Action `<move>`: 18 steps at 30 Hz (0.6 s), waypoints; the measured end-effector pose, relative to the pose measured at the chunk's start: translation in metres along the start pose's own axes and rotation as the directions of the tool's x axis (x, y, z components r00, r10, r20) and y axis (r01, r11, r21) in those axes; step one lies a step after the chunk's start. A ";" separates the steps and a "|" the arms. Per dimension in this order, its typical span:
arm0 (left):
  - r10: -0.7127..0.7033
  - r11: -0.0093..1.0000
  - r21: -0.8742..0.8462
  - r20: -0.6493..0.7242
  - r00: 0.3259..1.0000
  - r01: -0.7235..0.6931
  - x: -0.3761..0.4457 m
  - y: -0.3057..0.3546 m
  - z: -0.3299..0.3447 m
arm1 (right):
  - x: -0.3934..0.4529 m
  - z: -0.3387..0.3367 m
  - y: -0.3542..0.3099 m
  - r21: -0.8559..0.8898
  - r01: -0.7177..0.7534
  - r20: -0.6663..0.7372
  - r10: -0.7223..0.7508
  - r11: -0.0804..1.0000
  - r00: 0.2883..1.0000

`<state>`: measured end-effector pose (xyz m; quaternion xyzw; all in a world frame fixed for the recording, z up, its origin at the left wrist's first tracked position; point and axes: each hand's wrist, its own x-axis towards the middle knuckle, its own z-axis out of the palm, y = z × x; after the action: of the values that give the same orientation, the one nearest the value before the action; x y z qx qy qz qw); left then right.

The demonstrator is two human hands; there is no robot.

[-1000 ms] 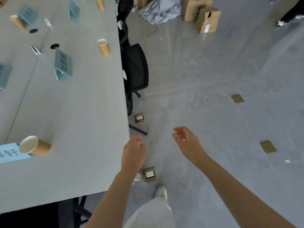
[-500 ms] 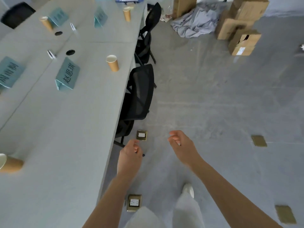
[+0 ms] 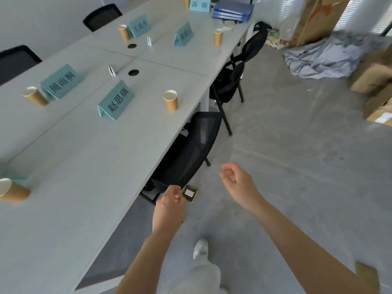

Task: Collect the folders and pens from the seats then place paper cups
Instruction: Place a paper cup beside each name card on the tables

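Note:
Several brown paper cups stand on the long grey table (image 3: 89, 170): one (image 3: 171, 100) near the right edge, one (image 3: 11, 190) at the near left, one (image 3: 35, 96) by a name card, one (image 3: 218, 37) farther back. A stack of blue folders (image 3: 233, 10) lies at the table's far end. My left hand (image 3: 169, 209) hangs over the floor beside the table edge, fingers loosely curled, holding nothing. My right hand (image 3: 237, 183) is out in front over the floor, fingers loosely curled and empty. No pens can be made out.
Teal name cards (image 3: 116, 100) stand along the table. Black mesh chairs (image 3: 191, 153) are tucked under its right side, another (image 3: 237, 66) farther back. A floor socket box (image 3: 189, 194) sits by my left hand. Cardboard boxes (image 3: 375, 81) and a grey cloth (image 3: 331, 58) lie at the far right.
The view has lifted and swung along the table, bringing the far end and the blue folders into sight. Both hands stay empty and have drifted forward beside the table edge.

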<state>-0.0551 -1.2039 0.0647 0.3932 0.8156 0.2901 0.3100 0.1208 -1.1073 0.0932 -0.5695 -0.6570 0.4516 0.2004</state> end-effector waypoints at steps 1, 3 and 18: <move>-0.012 1.000 -0.010 -0.014 1.000 0.012 0.011 0.003 0.002 | 0.015 -0.002 -0.001 -0.009 0.010 0.010 -0.010 1.000 1.000; -0.029 0.999 -0.020 -0.058 0.998 0.028 0.041 0.011 0.009 | 0.050 -0.006 -0.005 -0.023 0.027 0.033 -0.026 0.999 0.999; -0.201 0.979 -0.065 -0.191 0.961 0.192 0.268 0.069 0.019 | 0.305 -0.005 -0.068 -0.130 0.094 0.285 -0.053 0.987 0.957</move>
<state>-0.1429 -0.9436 0.0275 0.2725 0.8702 0.3142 0.2640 0.0034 -0.8177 0.0754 -0.4877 -0.7301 0.4718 0.0809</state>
